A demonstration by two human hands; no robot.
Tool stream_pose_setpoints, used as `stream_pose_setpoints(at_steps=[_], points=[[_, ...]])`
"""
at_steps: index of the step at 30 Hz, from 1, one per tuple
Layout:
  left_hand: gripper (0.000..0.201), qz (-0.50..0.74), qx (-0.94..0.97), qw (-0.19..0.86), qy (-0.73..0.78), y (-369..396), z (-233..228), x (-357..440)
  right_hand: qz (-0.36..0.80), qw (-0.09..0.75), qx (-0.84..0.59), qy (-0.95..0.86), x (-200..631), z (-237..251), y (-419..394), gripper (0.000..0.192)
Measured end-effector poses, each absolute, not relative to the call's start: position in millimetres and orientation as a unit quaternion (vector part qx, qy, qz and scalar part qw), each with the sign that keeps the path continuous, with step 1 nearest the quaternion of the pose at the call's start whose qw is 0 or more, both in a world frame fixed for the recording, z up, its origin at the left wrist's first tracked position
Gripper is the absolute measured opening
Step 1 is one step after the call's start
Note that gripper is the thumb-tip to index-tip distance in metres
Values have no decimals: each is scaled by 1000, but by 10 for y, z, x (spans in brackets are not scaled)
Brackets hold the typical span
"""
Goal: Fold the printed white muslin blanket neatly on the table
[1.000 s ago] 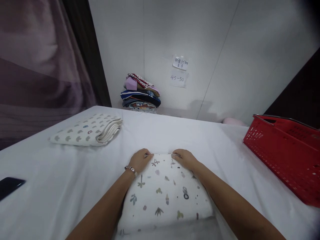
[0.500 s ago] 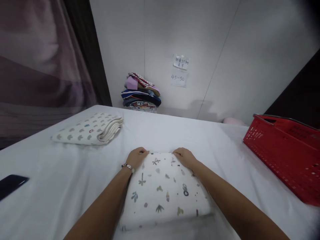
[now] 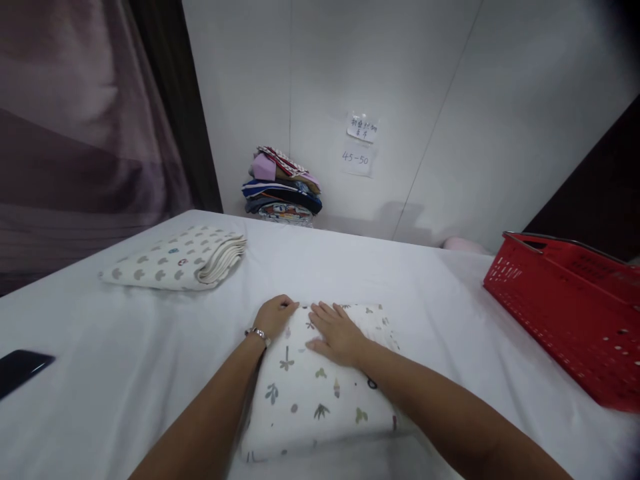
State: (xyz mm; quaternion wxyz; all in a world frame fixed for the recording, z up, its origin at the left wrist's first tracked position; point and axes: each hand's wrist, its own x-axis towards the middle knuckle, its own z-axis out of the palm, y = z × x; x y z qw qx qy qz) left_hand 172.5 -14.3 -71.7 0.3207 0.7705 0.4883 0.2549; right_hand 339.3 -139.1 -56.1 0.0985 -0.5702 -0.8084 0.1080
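Observation:
A folded white cloth (image 3: 305, 407) printed with small plants lies in front of me on the white-covered table. My left hand (image 3: 274, 317), with a bracelet at the wrist, is closed on the cloth's far left corner, thumb toward the edge. Flat on the cloth's upper middle rests my right hand (image 3: 339, 333), its fingers stretched out and slightly spread. My right forearm covers part of the cloth's right side.
Another folded cloth (image 3: 170, 263) with grey prints lies at the left. A dark phone (image 3: 23, 370) is at the left edge. At the right stands a red plastic basket (image 3: 560, 313). Several folded fabrics (image 3: 283, 187) are stacked by the wall, near paper signs (image 3: 359, 143).
My right hand has let go of the cloth's far right corner and moved left onto its top, fingers opened flat. My left hand stays at the far left corner.

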Motion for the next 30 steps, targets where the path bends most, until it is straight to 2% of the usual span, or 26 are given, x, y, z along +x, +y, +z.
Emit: stream_pose_setpoints(at_steps=[6,10,13,15,24,26,30], points=[[27,306,840,246,374,-374,-445,1787,97,116,-567,-810,3429,-611,-1375,65],[41,211,916,211,268,-671,-431,1880,88,141,-564,-809,3432,-623,-1372,62],[65,133,930,168,299,-751,-622,1919,86,142,-561,-811,3441,-649,-1354,61],[73,112,925,144,333,-724,-755,1934,85,140,-563,-810,3449,-663,-1341,60],[82,61,932,95,345,-677,-798,1989,100,116,-733,-663,4004,-602,-1492,63],[82,63,930,97,348,-699,-777,1991,128,177,-778,-589,4245,-568,-1611,58],[80,79,927,114,349,-692,-741,1977,182,394,-793,-427,4597,-549,-1919,49]])
